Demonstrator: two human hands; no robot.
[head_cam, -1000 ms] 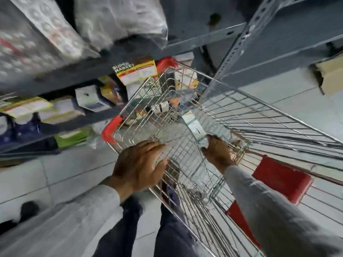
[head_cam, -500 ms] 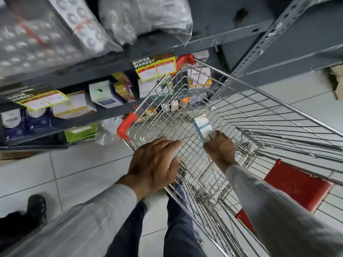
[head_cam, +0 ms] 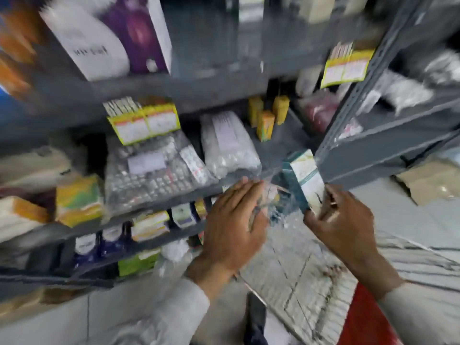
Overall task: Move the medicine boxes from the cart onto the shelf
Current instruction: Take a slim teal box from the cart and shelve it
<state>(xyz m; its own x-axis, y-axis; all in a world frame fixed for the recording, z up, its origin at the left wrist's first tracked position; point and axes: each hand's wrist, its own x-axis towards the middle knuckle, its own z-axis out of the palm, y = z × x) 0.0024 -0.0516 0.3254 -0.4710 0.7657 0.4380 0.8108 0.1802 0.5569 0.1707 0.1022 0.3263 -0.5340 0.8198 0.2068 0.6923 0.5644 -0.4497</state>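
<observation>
Swung up from the cart (head_cam: 311, 290) to the grey shelf (head_cam: 249, 185), both hands risen with the view, all heavily blurred. Shelf filling most of the picture, tiers stacked with bagged blister packs (head_cam: 154, 170) left of its slotted upright post (head_cam: 348, 115) and small yellow cartons (head_cam: 266, 120) further back. Cart below the shelf edge, wire blurred, red panel (head_cam: 368, 317) at its lower right. Right hand (head_cam: 341, 222) clamped on a teal-and-white medicine box (head_cam: 305, 178), gripping its lower end. Box held upright, long axis near vertical, top tipped slightly left, just in front of the shelf's front edge beside the post. Left hand (head_cam: 234, 225) flat and spread, fingers apart, against a clear bag at that same edge. Bare shelf floor open behind the box, between the bagged packs and the post.
</observation>
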